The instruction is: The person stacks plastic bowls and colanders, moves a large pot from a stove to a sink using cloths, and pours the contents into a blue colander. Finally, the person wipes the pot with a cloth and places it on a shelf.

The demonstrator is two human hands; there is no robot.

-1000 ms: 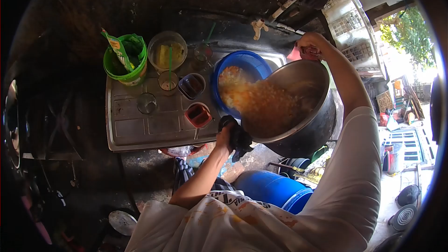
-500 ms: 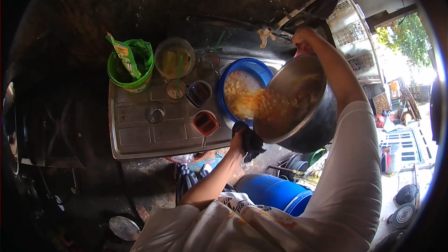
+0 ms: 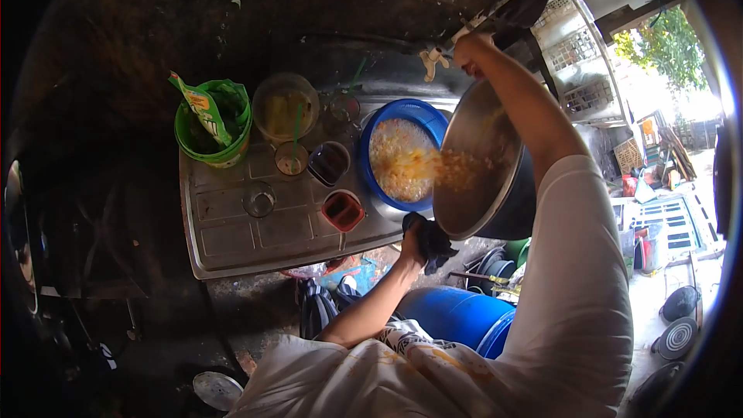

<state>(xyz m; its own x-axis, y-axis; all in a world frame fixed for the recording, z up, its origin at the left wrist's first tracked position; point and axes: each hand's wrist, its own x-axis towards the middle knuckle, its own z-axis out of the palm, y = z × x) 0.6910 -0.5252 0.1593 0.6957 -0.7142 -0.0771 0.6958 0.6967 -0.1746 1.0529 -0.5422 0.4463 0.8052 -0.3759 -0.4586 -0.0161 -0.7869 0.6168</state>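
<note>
A large metal pot [image 3: 484,162] is tipped steeply to the left, and an orange-yellow mix of liquid and small pieces [image 3: 418,166] pours from its mouth. The stream lands in a blue strainer basket [image 3: 373,179] on the sink unit, which holds many pale and orange pieces. My left hand [image 3: 416,241] grips a black cloth [image 3: 433,246] against the pot's lower rim. At the pot's far upper side my right hand [image 3: 474,54] is closed round its edge, with something reddish partly visible under the fingers.
On the metal drainboard [image 3: 224,251] stand a green bucket [image 3: 213,156], a clear tub [image 3: 286,108], glasses, a dark container [image 3: 328,163] and a red container [image 3: 342,210]. A tap [image 3: 433,62] is behind the basket. A blue barrel [image 3: 453,313] lies below.
The pot is tipped further and stands more on its side. More pieces fill the basket. My right hand appears further left, and my left hand slightly lower and to the right.
</note>
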